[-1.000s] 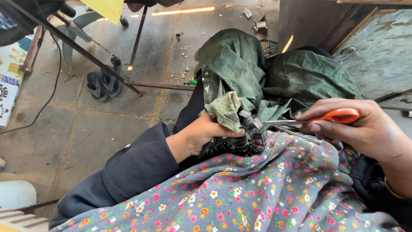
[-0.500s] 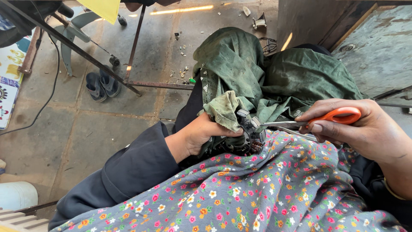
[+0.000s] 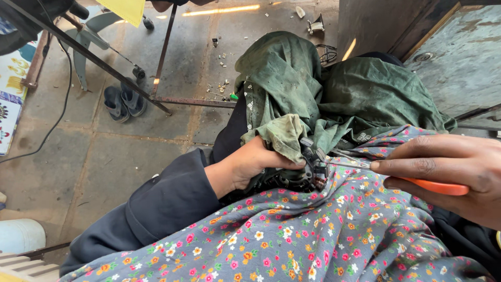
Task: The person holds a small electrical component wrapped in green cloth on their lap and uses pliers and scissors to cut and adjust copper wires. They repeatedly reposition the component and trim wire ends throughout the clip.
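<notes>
My left hand (image 3: 250,164) grips a small black part (image 3: 312,167) wrapped in a dirty green rag (image 3: 284,133), held on my lap. My right hand (image 3: 449,172) holds an orange-handled tool (image 3: 436,186); its thin metal tip (image 3: 342,164) points left and touches the black part. A grey floral cloth (image 3: 292,235) covers my lap below both hands. More green cloth (image 3: 365,94) is bunched over my knees beyond them.
A rusty metal frame (image 3: 172,99) stands on the stone floor at the left, with a pair of dark slippers (image 3: 124,100) beside it. Small scraps lie on the floor (image 3: 222,86). A metal panel (image 3: 459,62) is at the upper right. A white container (image 3: 21,235) sits at the lower left.
My right hand has drawn closer and lower with the orange tool, its tip staying at the black part. My left hand keeps its grip.
</notes>
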